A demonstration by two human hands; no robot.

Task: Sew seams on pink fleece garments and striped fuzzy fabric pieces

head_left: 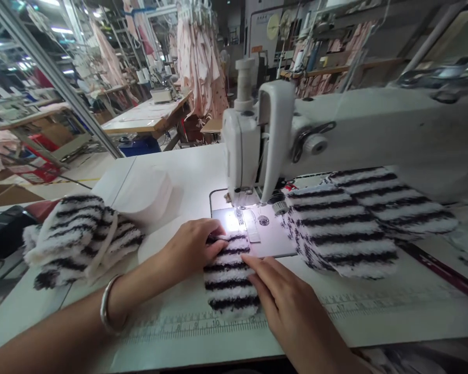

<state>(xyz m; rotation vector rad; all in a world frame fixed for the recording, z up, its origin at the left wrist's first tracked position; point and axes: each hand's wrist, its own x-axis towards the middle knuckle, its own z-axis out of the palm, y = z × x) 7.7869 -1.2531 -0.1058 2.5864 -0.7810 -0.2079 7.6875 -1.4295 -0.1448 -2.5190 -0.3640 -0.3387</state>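
Observation:
A small piece of fluffy black-and-white striped fabric (228, 278) lies on the sewing table, its far end just before the presser foot (239, 215) of a white sewing machine (265, 140). My left hand (193, 249), a silver bangle on its wrist, rests on the piece's left edge with fingers curled over it. My right hand (283, 301) lies flat on the piece's right side, fingers stretched toward the needle plate (263, 236).
A stack of striped pieces (349, 223) sits right of the needle under the machine arm. Another striped heap (80, 236) lies at the left, beside a stack of white pieces (146, 195). A printed ruler (203, 327) runs along the table's front edge. Work tables and hanging garments fill the background.

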